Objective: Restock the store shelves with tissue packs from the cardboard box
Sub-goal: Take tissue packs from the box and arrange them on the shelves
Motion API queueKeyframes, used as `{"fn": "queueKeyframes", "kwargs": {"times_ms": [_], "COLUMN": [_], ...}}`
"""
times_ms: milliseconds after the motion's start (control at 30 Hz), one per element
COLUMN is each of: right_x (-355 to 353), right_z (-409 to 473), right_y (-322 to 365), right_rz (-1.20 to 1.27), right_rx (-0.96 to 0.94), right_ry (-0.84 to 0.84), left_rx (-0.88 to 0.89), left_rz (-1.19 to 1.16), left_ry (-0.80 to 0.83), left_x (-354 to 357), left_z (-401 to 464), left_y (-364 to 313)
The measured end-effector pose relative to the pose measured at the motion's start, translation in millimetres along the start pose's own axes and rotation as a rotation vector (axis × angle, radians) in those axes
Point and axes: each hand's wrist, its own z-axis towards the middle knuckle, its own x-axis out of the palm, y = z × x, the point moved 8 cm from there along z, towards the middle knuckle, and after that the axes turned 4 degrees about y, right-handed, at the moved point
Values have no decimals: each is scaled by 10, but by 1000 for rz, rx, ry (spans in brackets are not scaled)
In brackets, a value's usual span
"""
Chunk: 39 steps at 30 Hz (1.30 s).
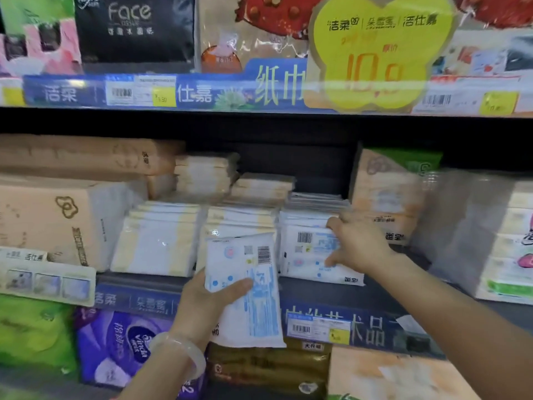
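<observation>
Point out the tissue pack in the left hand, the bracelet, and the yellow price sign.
tissue pack (245, 290), head view, middle of its printed white-and-blue face.
bracelet (184, 353), head view, pale band across the left wrist.
yellow price sign (372, 53), head view, centre, above the orange digits.

On the middle shelf (331, 293), three stacks of tissue packs are set side by side at the front edge, with further stacks behind them. The right stack (305, 255) is touched by the right hand (357, 243). A single tissue pack (245, 290) is held before the shelf by the left hand (207, 301). A large wrapped bundle (57, 223) is placed left of the stacks, another bundle (386, 194) right of them. A price sign (372, 53) is hung on the shelf above.
</observation>
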Motion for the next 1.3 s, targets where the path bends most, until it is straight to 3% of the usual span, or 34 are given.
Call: {"fn": "queueKeyframes", "kwargs": {"times_ms": [267, 500, 800, 933, 1100, 1300], "right_x": [-19, -153, -75, -150, -223, 43], "right_z": [-48, -184, -471, -538, -651, -730], "right_y": [54, -91, -36, 6, -171, -117], "right_rz": [-13, 187, 366, 286, 398, 383], "right_rx": [-26, -83, -181, -213, -206, -275], "right_ry": [-96, -163, -67, -154, -340, -293], "left_rx": [9, 46, 59, 43, 42, 65], "left_rz": [-27, -20, -27, -39, -41, -53], "left_ry": [-5, -25, -48, -47, -58, -71], "left_x": [102, 121, 132, 142, 105, 101], "left_z": [103, 79, 56, 53, 55, 76], "left_y": [-64, -91, -52, -21, -31, -89]}}
